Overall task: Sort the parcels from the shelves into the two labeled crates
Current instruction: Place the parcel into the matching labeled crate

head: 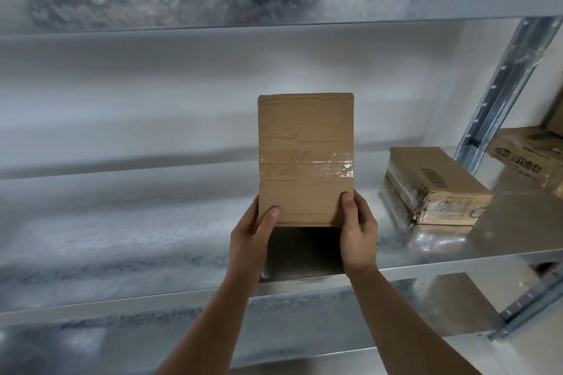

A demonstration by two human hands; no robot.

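Both forearms are seen nearest the lens, reaching up to a flat cardboard parcel (306,158) that is held upright above the front of the metal shelf (152,237). Its lower left corner is gripped by the left hand (253,230), thumb laid on the near face; its lower right corner is gripped by the right hand (358,230) likewise, with the remaining fingers hidden behind the card. The broad face is turned toward the camera, presumably so that any label could be read before a crate is chosen (none is visible on this side). Brown corrugated card is noted, creased near the top, with a band of clear tape across the middle. A second parcel (435,186), barcoded and taped, is left lying on the shelf to the right. No crates are in view.
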